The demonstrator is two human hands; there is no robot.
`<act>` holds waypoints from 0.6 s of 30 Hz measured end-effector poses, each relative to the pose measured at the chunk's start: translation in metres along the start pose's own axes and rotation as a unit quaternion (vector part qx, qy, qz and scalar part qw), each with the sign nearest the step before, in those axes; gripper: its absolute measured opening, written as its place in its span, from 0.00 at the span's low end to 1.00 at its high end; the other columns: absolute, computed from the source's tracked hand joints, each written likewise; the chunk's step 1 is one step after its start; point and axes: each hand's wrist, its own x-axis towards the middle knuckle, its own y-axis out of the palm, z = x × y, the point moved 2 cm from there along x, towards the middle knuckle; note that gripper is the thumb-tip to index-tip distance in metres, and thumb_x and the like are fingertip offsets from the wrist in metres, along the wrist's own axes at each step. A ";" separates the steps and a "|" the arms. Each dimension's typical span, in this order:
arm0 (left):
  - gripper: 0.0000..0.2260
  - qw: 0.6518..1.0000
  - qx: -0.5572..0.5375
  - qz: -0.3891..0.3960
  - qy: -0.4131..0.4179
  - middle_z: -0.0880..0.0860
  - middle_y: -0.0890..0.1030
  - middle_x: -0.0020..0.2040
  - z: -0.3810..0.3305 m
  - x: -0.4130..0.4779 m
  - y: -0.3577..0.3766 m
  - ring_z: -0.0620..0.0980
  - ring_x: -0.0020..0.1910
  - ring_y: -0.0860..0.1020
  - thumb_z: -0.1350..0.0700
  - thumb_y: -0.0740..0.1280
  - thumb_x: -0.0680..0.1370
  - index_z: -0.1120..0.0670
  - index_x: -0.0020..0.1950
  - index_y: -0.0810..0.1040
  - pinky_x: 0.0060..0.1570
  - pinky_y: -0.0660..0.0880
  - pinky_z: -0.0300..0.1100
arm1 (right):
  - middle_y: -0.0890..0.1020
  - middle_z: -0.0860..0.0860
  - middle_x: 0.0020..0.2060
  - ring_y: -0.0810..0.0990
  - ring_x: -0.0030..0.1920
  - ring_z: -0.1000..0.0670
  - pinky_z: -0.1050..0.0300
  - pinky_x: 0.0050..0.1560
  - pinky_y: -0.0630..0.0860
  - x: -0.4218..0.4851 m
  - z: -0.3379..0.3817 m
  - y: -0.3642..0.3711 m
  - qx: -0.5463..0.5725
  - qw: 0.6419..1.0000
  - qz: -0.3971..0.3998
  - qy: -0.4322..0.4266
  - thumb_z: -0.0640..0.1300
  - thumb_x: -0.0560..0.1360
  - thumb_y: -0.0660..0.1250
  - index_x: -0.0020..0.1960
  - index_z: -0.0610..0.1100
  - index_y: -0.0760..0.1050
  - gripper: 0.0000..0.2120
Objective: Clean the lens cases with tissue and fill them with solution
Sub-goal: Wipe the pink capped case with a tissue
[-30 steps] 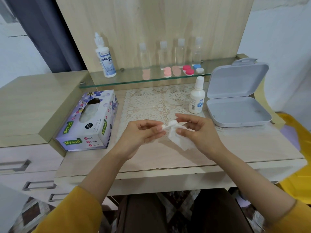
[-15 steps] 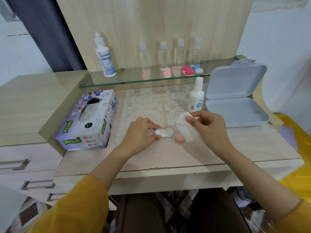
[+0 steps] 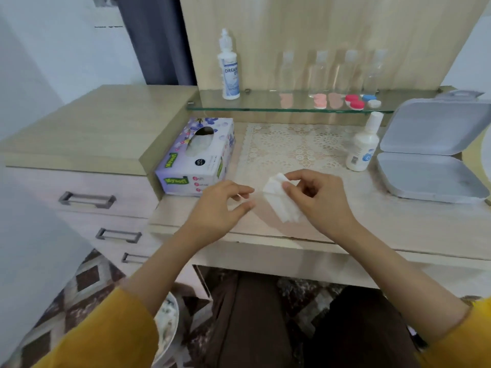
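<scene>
Right hand (image 3: 318, 203): thumb and forefinger pinching a crumpled white paper tissue (image 3: 280, 203) above the pale wooden desk top (image 3: 398, 224). Left hand (image 3: 218, 208): thumb and forefinger parted, blurred, so it cannot be told whether anything sits between them. Round lens cases (image 3: 354, 102) in pink, red and blue-and-white lie in a row on the glass shelf (image 3: 239, 108), well apart from both hands. A small white plastic solution bottle (image 3: 362, 147) stands upright beside an open grey hinged box (image 3: 430, 179), with a purple floral tissue box (image 3: 196, 158) to the left.

Free mat (image 3: 292, 150) btw tissue box (image 3: 195, 158) & bottle (image 3: 362, 147)
</scene>
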 end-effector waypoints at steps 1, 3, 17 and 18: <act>0.12 1.000 -0.003 -0.015 -0.013 0.48 0.80 0.46 0.008 -0.015 -0.010 0.40 0.42 0.75 0.55 0.70 0.74 0.54 0.56 0.80 0.45 0.65 0.23 | 0.72 0.53 0.23 0.69 0.25 0.57 0.71 0.29 0.65 -0.001 0.005 0.013 -0.004 1.000 0.013 -0.014 0.39 0.73 0.68 0.45 0.46 0.81 0.04; 0.10 0.998 -0.018 -0.046 -0.050 0.47 0.80 0.43 0.026 -0.049 -0.029 0.36 0.40 0.76 0.57 0.71 0.73 0.55 0.54 0.81 0.43 0.66 0.22 | 0.73 0.53 0.23 0.71 0.27 0.55 0.70 0.29 0.66 -0.003 0.015 0.043 -0.014 0.998 0.044 -0.041 0.40 0.73 0.69 0.46 0.44 0.81 0.04; 0.13 0.901 0.010 -0.032 -0.432 0.51 0.83 0.51 0.183 -0.273 -0.048 0.43 0.45 0.77 0.51 0.66 0.76 0.55 0.57 0.80 0.45 0.69 0.32 | 0.76 0.48 0.27 0.73 0.31 0.48 0.59 0.34 0.69 -0.079 0.028 0.307 -0.082 0.926 0.359 -0.082 0.43 0.76 0.63 0.50 0.40 0.79 0.09; 0.13 0.891 -0.001 -0.030 -0.452 0.52 0.82 0.51 0.193 -0.283 -0.044 0.45 0.46 0.78 0.51 0.66 0.76 0.55 0.57 0.80 0.47 0.71 0.34 | 0.76 0.47 0.28 0.74 0.32 0.47 0.55 0.36 0.71 -0.085 0.020 0.323 -0.103 0.919 0.374 -0.074 0.42 0.76 0.62 0.49 0.39 0.79 0.10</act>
